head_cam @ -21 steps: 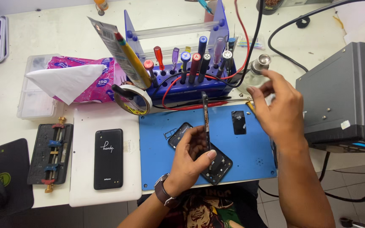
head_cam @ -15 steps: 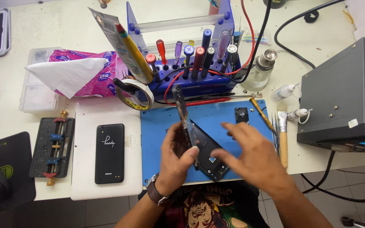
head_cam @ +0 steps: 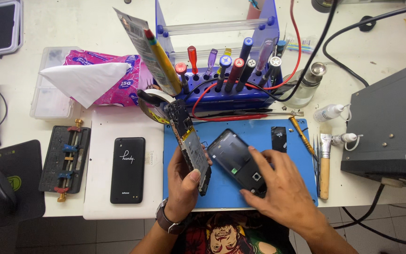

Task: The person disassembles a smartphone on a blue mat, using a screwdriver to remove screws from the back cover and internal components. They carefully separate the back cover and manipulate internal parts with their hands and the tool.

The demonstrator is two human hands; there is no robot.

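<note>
Left hand [head_cam: 184, 183] clamped on opened phone chassis [head_cam: 189, 143], held on edge, long axis running up-left toward tool rack [head_cam: 222, 91], top end sticking out above the fingers. Right hand [head_cam: 278, 188] spread flat, fingers pressing dark back cover [head_cam: 236, 157] lying diagonal on blue mat [head_cam: 292, 174]. Rack holds screwdrivers [head_cam: 236, 70] upright in its holes

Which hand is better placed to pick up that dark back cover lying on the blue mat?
Probably the right hand: its fingers already rest on the back cover on the blue mat. The left hand is busy gripping the opened phone body, tilted on edge.
</note>
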